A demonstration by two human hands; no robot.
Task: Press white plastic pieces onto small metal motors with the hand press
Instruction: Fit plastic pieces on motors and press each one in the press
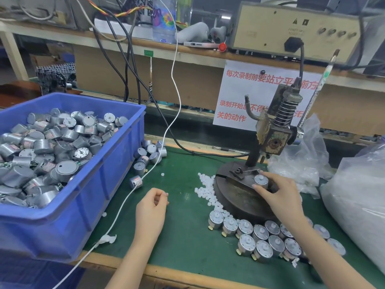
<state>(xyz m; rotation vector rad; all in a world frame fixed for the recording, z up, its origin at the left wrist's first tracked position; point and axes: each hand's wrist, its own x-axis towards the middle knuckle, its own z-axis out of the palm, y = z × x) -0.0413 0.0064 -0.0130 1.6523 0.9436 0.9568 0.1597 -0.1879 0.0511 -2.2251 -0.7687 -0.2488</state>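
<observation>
- The motor (261, 181) in hand stands upright on the round iron base (233, 195) of the hand press (275, 140), a little in front of the ram. I judge it is being seated or lifted there, and I cannot tell which.
- The right hand (277, 190) grips that motor, fingers curled around its sides, probably to steady it on the base.
- Left of the press, the left hand (153, 207) hovers over the green mat (183, 232). Its fingers are curled, and thumb and forefinger appear to pinch a white plastic piece (166, 193) (tiny, so hard to be sure), likely held ready as the next part.
- Loose white pieces (205, 187) lie against the left edge of the press base, within easy reach.
- In front of the press, capped motors (263, 248) stand in close rows, each with a white piece on top; these look finished.
- Far left of the press, a blue crate (93, 205) is heaped with bare motors (52, 151), and a few have spilled beside it.
- Right of the press sits a clear plastic bag (358, 205) with pale contents I cannot identify.
</observation>
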